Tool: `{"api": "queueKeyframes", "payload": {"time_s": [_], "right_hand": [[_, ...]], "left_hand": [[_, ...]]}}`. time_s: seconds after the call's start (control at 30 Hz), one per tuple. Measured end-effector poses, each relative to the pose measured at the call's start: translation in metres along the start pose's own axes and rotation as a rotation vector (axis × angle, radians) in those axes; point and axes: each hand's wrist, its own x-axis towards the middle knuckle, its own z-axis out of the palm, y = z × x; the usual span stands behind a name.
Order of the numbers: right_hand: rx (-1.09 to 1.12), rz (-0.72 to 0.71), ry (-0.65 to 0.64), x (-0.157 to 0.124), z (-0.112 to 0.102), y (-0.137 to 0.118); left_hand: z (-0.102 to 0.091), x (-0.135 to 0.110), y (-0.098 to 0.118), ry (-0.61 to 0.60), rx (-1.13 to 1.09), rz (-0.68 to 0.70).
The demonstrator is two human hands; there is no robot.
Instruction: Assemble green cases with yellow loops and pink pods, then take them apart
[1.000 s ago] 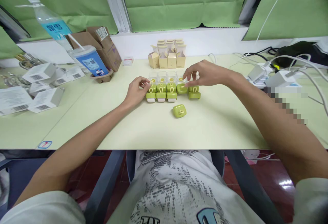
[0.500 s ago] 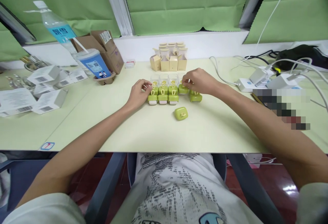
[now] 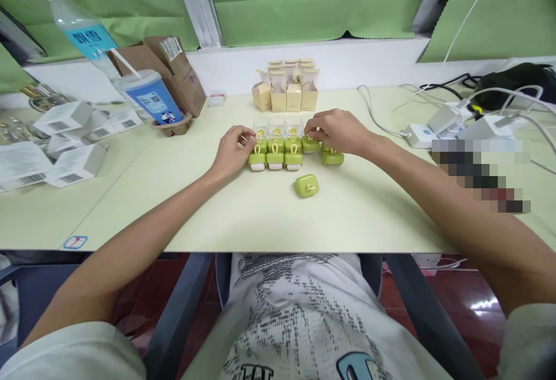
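Note:
Small white-bottomed cases with green lids and pale loop straps stand in two rows on the table; one front-row green-lidded case [image 3: 275, 159] shows clearly. Behind them are clear plastic covers [image 3: 277, 125] with yellow marks. My left hand [image 3: 234, 149] is closed with curled fingertips against the left end of the rows; what they pinch is hidden. My right hand [image 3: 336, 131] has its fingertips closed on a green lid [image 3: 310, 145] at the back right. Under that hand sits another green lid [image 3: 333, 158]. A loose green lid [image 3: 307, 186] lies nearer me.
Opened cream boxes [image 3: 293, 96] stand at the back wall. To the left are a cup [image 3: 152, 99] in a carton holder, a tilted bottle [image 3: 89, 38], a cardboard box [image 3: 185, 79] and white boxes [image 3: 80, 163]. A power strip [image 3: 421, 135] with cables lies right.
The view has tipped slightly, so the table and its contents sit a little higher in the frame. Both hands stay at nearly the same places by the rows.

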Motion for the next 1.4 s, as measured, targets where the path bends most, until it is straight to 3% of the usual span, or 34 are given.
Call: {"api": "queueKeyframes", "payload": {"time_s": [0.33,0.67,0.77,0.9,1.0,1.1,1.17,1.23,1.3,1.4], "right_hand": [[0.083,0.017,0.054,-0.002,-0.012,0.008],[0.158,0.129,0.178,0.006,0.001,0.059],[0.082,0.208,0.115,0.006,-0.002,0.068],[0.016,0.288,-0.132,0.003,-0.015,0.074],[-0.006,0.321,-0.233,0.002,-0.019,0.075],[-0.050,0.322,-0.270,0.002,-0.020,0.073],[-0.097,0.312,-0.275,0.002,-0.020,0.071],[-0.129,0.331,-0.290,0.002,-0.019,0.070],[-0.130,0.349,-0.310,0.002,-0.016,0.070],[-0.114,0.317,-0.272,0.002,-0.009,0.074]], "left_hand": [[-0.001,0.000,0.000,0.027,0.032,0.024],[-0.002,0.005,-0.013,0.060,-0.021,-0.006],[-0.002,0.007,-0.019,0.119,-0.030,-0.038],[-0.003,0.009,-0.023,0.181,-0.044,-0.065],[-0.005,0.003,-0.012,0.297,0.013,0.143],[-0.002,-0.014,0.016,0.323,0.119,0.598],[0.006,-0.031,0.038,0.169,0.158,0.875],[0.016,-0.047,0.056,-0.053,0.223,1.050],[0.024,-0.059,0.068,-0.209,0.320,1.121],[0.029,-0.067,0.075,-0.293,0.419,1.178]]}}
